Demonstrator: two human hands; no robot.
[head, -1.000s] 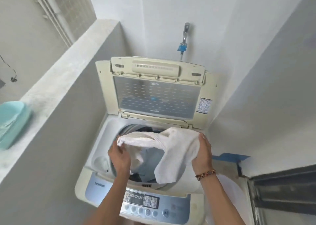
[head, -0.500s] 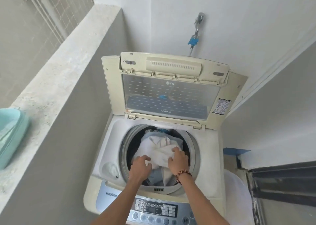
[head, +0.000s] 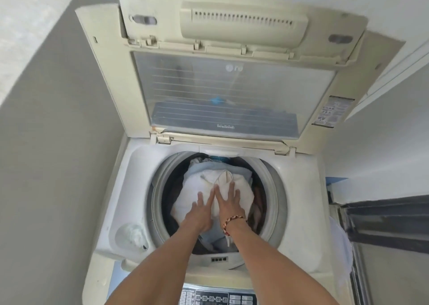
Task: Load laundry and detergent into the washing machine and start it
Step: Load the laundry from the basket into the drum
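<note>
A top-loading washing machine point(head: 299, 188) stands in front of me, its lid point(head: 222, 91) folded upright. Inside the round drum lies a white cloth point(head: 195, 184) on top of pale blue and dark clothes. My left hand point(head: 200, 212) and my right hand point(head: 228, 202) lie flat on the white cloth, fingers spread, side by side. A braided bracelet sits on my right wrist. The control panel point(head: 216, 297) shows at the bottom edge between my forearms.
A grey concrete wall point(head: 58, 142) runs along the left of the machine. White walls close the back and right. A dark window frame point(head: 390, 221) sits at the right. A round detergent recess point(head: 130, 235) is in the machine's top, front left.
Both hands carried the white cloth from above the opening down into the drum, let go of it, and now lie flat on it. The camera has moved closer and tilted down.
</note>
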